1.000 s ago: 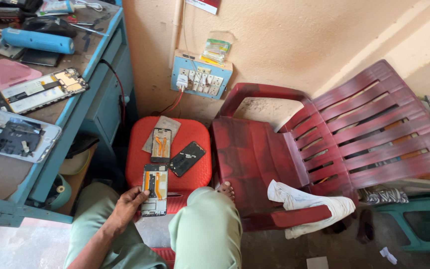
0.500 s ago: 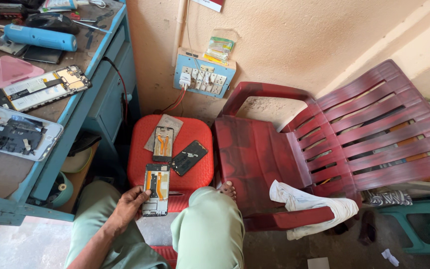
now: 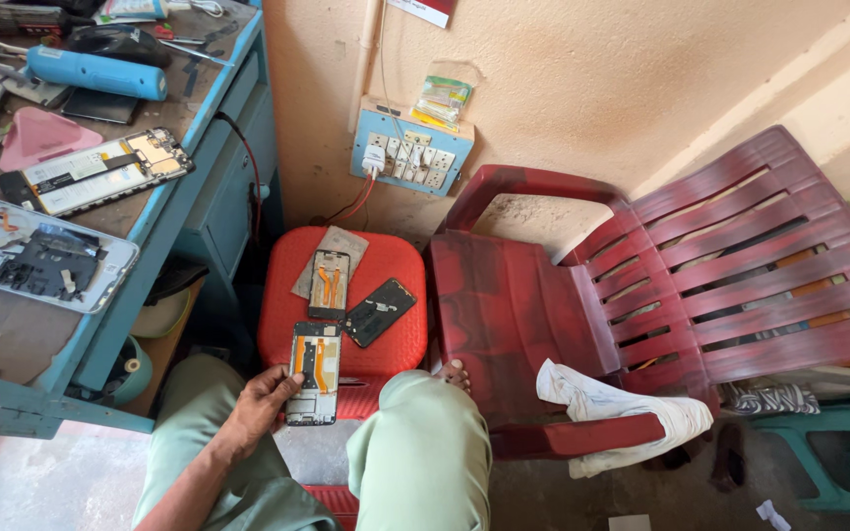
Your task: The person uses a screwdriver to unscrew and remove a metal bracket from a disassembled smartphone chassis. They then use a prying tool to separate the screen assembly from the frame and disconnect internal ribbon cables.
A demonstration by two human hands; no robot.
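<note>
My left hand [image 3: 260, 401] reaches down between my knees and grips the lower left edge of an opened phone frame [image 3: 314, 372] with orange ribbon cables. The frame lies at the front edge of a red plastic stool [image 3: 395, 265]. A second opened phone frame [image 3: 329, 283] lies further back on the stool, on top of a grey sheet [image 3: 342, 243]. A black phone part [image 3: 380, 311] rests to its right. My right hand is out of view.
A blue workbench [image 3: 164, 231] on the left carries a dismantled phone [image 3: 105, 169], a silver phone housing [image 3: 41, 258], a pink pick and a blue tool [image 3: 95, 71]. A socket board [image 3: 405, 157] hangs on the wall. On the right stands a dark red plastic chair [image 3: 641, 285] with a white cloth [image 3: 622, 408].
</note>
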